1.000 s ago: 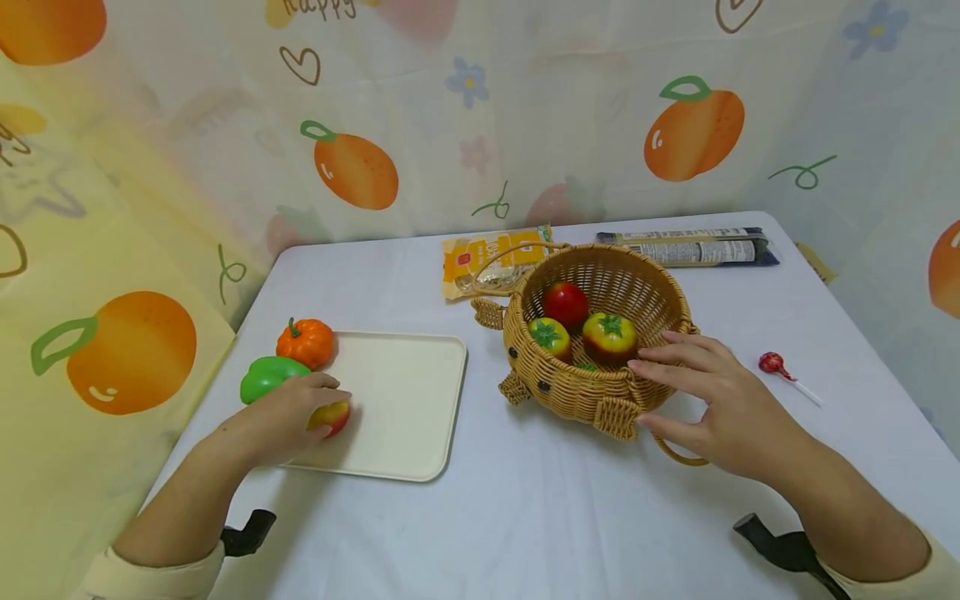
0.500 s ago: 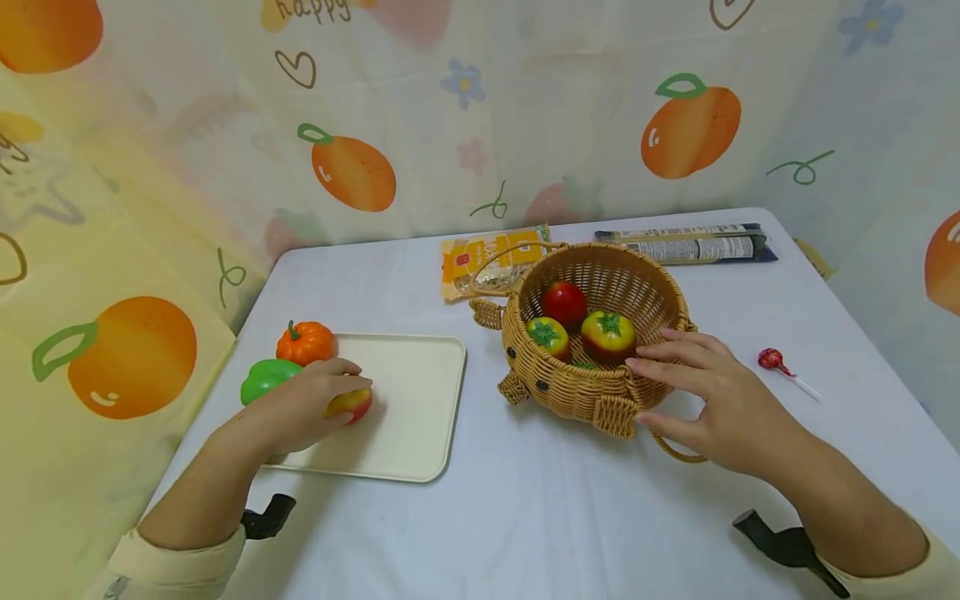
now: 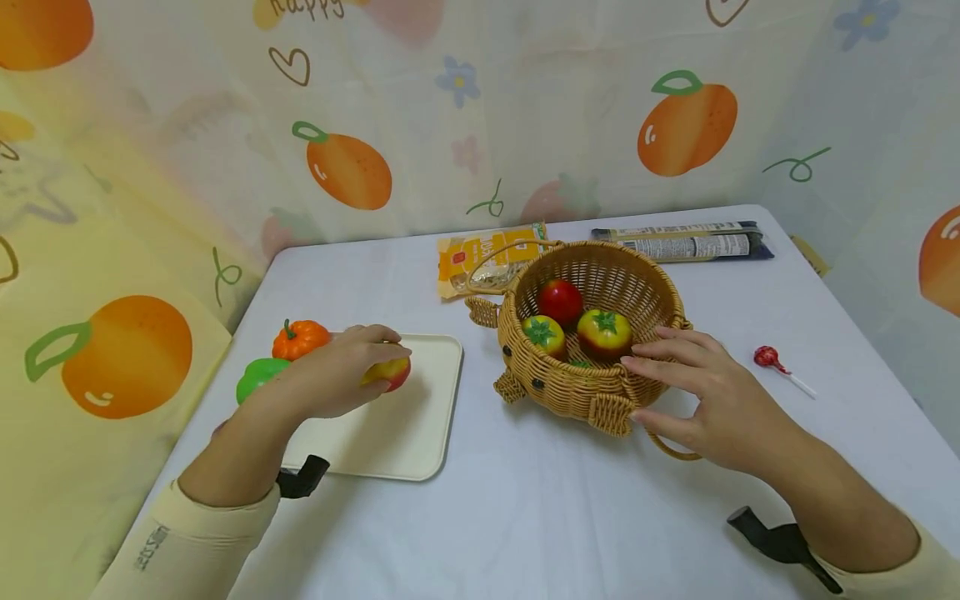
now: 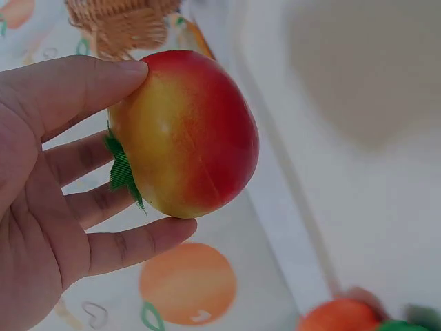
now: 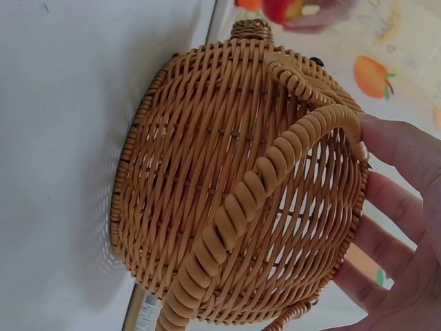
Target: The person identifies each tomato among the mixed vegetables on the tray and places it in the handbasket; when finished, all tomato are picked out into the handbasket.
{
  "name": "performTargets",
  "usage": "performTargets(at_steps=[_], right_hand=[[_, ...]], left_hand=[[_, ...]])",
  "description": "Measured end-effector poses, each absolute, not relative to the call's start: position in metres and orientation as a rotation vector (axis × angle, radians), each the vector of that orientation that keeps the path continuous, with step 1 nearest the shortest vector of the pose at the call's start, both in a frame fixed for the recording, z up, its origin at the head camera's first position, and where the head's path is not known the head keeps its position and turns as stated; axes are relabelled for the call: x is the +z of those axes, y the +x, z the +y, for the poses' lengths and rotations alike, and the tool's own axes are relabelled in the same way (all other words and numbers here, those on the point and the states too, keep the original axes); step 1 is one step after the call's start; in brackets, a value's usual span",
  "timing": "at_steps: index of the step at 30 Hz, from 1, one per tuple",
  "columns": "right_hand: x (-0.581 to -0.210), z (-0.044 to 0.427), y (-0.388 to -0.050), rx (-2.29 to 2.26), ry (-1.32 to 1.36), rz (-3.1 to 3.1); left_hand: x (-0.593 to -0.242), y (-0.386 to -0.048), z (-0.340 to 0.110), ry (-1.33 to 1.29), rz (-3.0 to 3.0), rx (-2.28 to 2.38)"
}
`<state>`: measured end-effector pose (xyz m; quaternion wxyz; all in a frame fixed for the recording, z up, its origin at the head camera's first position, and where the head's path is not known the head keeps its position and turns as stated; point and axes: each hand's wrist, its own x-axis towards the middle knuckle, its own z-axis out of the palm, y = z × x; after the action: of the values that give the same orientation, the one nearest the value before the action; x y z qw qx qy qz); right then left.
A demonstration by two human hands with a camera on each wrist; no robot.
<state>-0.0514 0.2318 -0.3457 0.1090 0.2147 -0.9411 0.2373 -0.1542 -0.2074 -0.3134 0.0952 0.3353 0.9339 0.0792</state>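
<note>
My left hand holds a red-and-yellow toy tomato between thumb and fingers, above the cream tray. In the left wrist view its green leafy top faces the palm. My right hand has its fingers spread, touching the right rim of the wicker basket; the thumb lies near the base of a handle. Inside the basket sit a red round fruit and two toy tomatoes with green tops, one at the left and one nearer my right hand. A green bit shows beneath them.
An orange toy pumpkin and a green pepper-like toy, partly behind my left arm, are at the tray's left. Behind the basket lie a yellow food packet and a dark long packet. A red lollipop lies at the right.
My left hand has carried the toy tomato up and to the right over the tray. My right hand stays at the basket rim, and the basket keeps its place.
</note>
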Motion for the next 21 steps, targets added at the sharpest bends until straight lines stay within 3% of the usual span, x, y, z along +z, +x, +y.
performTargets(at_steps=[21], right_hand=[[-0.349,0.234,-0.052,0.735,0.65,-2.736]], left_hand=[[-0.239,-0.178,-0.109,1.359,2.668,0.205]])
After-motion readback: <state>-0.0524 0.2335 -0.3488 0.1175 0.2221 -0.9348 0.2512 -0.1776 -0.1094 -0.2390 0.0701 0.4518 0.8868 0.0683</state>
